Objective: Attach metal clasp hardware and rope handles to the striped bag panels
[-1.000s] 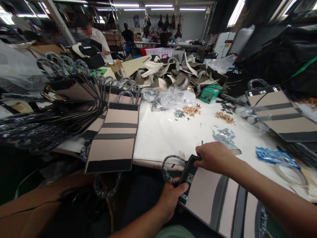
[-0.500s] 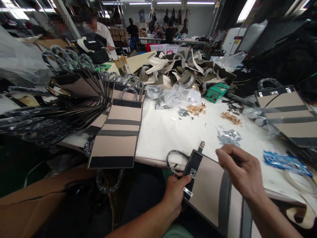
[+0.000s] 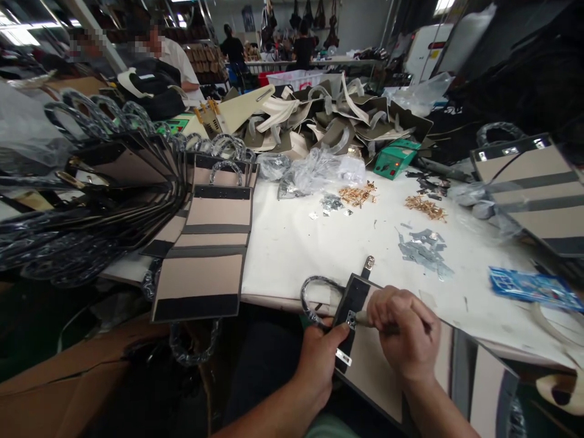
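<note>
A: State the progress.

B: The upper plate and lower plate lie on the dark strip of the bag panel. Fastening at the upper plate appears under way; whether the lower plate is secured cannot be told.

A: Location and orientation?

B: At the near edge of the counter. The handle end points left; the long axis slants down to the right.

A: Fingers?

B: Left hand: gripping the panel's strip end. Right hand: curled around a slim tool, tip at the upper plate.
</note>
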Motion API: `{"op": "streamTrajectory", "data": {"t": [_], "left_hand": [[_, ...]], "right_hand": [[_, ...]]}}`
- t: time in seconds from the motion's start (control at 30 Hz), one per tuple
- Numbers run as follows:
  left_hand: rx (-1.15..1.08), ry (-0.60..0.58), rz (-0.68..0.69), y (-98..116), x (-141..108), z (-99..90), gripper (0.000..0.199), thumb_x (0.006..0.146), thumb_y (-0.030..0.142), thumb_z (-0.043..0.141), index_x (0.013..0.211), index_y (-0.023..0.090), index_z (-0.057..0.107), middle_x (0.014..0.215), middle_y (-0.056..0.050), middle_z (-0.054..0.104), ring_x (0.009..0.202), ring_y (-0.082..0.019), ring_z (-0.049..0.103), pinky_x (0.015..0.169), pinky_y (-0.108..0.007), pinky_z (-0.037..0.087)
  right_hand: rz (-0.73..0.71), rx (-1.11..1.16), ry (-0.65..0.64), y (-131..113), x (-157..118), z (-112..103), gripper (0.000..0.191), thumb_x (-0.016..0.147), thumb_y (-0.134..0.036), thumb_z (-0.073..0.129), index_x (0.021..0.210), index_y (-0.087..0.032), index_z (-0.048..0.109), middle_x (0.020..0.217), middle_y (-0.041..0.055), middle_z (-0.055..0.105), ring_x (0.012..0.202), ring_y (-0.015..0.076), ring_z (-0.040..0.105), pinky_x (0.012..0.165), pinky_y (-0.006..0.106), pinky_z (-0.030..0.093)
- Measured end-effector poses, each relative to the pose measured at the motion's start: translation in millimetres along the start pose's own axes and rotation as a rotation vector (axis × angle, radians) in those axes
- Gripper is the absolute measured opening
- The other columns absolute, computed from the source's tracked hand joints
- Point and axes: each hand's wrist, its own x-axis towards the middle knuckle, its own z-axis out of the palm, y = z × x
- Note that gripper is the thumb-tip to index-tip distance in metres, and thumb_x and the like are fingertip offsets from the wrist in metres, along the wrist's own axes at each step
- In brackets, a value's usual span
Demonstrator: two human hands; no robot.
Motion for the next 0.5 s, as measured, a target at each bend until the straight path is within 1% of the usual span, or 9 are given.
{"op": "streamTrajectory", "data": {"t": [0.07,0.13,0.17,0.2,0.27,0.33,0.37,0.43,0.5], "left_hand": [[0.032,-0.004,0.036,2.4,-0.9,0.2,0.041,0.067,0.044,0.086,0.088,0.009,0.076,0.079,-0.01,0.075,0.076,-0.025,0.068,0.07,-0.032,0.05],[0.064,0.014,0.082,3.7,-1.2,-0.7,0.041,0.072,0.048,0.082,0.086,0.011,0.076,0.082,-0.01,0.075,0.079,-0.024,0.067,0.07,-0.031,0.049],[0.078,0.027,0.091,3.8,-1.2,-1.3,0.041,0.074,0.05,0.08,0.085,0.011,0.076,0.083,-0.01,0.075,0.08,-0.024,0.067,0.068,-0.03,0.049],[0.087,0.037,0.088,3.8,-1.2,-1.7,0.041,0.075,0.05,0.079,0.085,0.011,0.075,0.083,-0.01,0.075,0.079,-0.024,0.067,0.067,-0.029,0.048],[0.075,0.032,0.057,3.6,-1.7,-1.9,0.039,0.072,0.046,0.081,0.086,0.01,0.075,0.08,-0.01,0.075,0.076,-0.024,0.067,0.065,-0.029,0.047],[0.039,-0.003,0.031,3.8,-3.1,-0.9,0.037,0.068,0.04,0.083,0.089,0.009,0.075,0.077,-0.009,0.074,0.072,-0.023,0.067,0.066,-0.03,0.048],[0.021,-0.021,0.028,4.2,-4.0,-0.2,0.037,0.068,0.038,0.082,0.09,0.009,0.075,0.076,-0.009,0.074,0.07,-0.023,0.067,0.066,-0.031,0.048],[0.0,-0.039,0.032,4.9,-5.7,0.9,0.034,0.069,0.035,0.08,0.089,0.009,0.076,0.072,-0.009,0.073,0.066,-0.022,0.067,0.065,-0.031,0.048],[-0.007,-0.036,0.039,4.9,-6.4,0.9,0.03,0.069,0.034,0.079,0.086,0.009,0.075,0.07,-0.008,0.072,0.063,-0.02,0.065,0.063,-0.029,0.047]], "right_hand": [[-0.067,-0.209,-0.162,-1.2,-2.8,13.6,0.035,0.096,-0.025,0.059,0.062,-0.022,0.05,0.058,-0.0023,0.048,0.054,0.015,0.048,0.054,0.03,0.036],[-0.114,-0.42,-0.331,-2.5,-0.9,29.7,0.034,0.091,-0.025,0.063,0.06,-0.021,0.05,0.057,-0.0023,0.05,0.054,0.0138,0.046,0.055,0.03,0.033],[-0.108,-0.49,-0.392,-3.6,2.1,36.3,0.034,0.089,-0.027,0.064,0.059,-0.021,0.049,0.057,-0.0025,0.05,0.053,0.0134,0.046,0.055,0.029,0.033],[-0.072,-0.533,-0.422,-5.2,6.3,40.8,0.035,0.088,-0.029,0.064,0.058,-0.021,0.048,0.056,-0.0026,0.05,0.053,0.0132,0.045,0.055,0.029,0.032],[0.077,-0.539,-0.389,-9.7,16.8,42.4,0.04,0.09,-0.035,0.061,0.056,-0.022,0.046,0.054,-0.0028,0.048,0.051,0.0134,0.045,0.054,0.029,0.033],[0.228,-0.475,-0.319,-15.6,27.6,36.7,0.045,0.094,-0.042,0.059,0.056,-0.022,0.046,0.051,-0.0029,0.047,0.051,0.0138,0.045,0.053,0.029,0.034],[0.268,-0.432,-0.288,-18.5,32.0,33.2,0.047,0.095,-0.044,0.059,0.056,-0.022,0.046,0.051,-0.0029,0.047,0.05,0.0139,0.045,0.053,0.029,0.035],[0.275,-0.348,-0.271,-22.6,37.8,29.5,0.048,0.097,-0.047,0.059,0.057,-0.022,0.048,0.052,-0.0026,0.049,0.051,0.014,0.045,0.054,0.029,0.036],[0.246,-0.322,-0.295,-23.0,39.3,32.7,0.048,0.096,-0.047,0.059,0.057,-0.022,0.048,0.053,-0.0026,0.049,0.051,0.0137,0.044,0.053,0.029,0.035]]}}
